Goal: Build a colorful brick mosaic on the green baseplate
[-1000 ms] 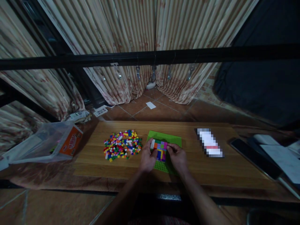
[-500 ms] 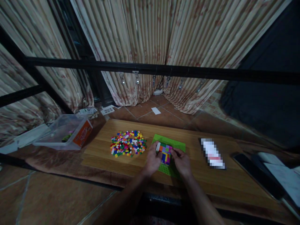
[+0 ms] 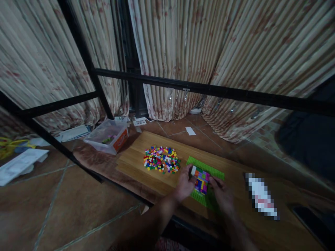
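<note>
Left hand (image 3: 185, 184) and right hand (image 3: 222, 191), fingers closed on either side of the panel (image 3: 201, 180) over the baseplate (image 3: 216, 170); uneven pressure could split it.

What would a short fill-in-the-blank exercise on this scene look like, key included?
1. The brick panel is between the left hand and the ____ hand.
2. The studded baseplate is ____ in colour.
3. In view, the clear box stands to the ____ of the loose bricks.
4. The box's label is mainly ____.

Missing words: right; green; left; orange.
</note>
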`<state>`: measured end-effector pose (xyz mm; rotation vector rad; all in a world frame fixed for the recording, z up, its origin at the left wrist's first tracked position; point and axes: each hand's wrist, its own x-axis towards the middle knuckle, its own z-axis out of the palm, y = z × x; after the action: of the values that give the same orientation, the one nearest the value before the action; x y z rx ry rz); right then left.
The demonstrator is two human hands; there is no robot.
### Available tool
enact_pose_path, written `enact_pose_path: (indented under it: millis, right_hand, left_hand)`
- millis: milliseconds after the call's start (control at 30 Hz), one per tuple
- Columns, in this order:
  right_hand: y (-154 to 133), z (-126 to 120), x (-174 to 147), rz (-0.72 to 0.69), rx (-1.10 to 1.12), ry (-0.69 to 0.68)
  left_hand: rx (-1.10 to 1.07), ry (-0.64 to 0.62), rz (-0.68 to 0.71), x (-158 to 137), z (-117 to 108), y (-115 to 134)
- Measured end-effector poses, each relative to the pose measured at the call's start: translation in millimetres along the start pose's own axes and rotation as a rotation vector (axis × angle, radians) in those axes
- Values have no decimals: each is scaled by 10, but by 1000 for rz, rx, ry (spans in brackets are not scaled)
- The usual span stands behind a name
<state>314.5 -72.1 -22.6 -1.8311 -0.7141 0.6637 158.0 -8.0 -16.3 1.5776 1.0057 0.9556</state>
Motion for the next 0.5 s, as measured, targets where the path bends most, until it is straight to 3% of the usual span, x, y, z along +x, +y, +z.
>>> enact_pose_path:
  millis: [100, 200, 400, 500]
  right_hand:
    - [25, -65, -59, -31, -77, 78]
    - [-18, -38, -195, -109, -110, 97]
    - [-212, 366, -686, -297, -103, 2]
    - [-231, 609, -942, -428, -164, -184]
  left_hand:
    - [27, 61, 89, -80, -212, -77]
    - [93, 185, 149, -156, -576, -175]
    - [353, 482, 104, -229, -1438, -384]
    - [502, 501, 83, -261, -1697, -425]
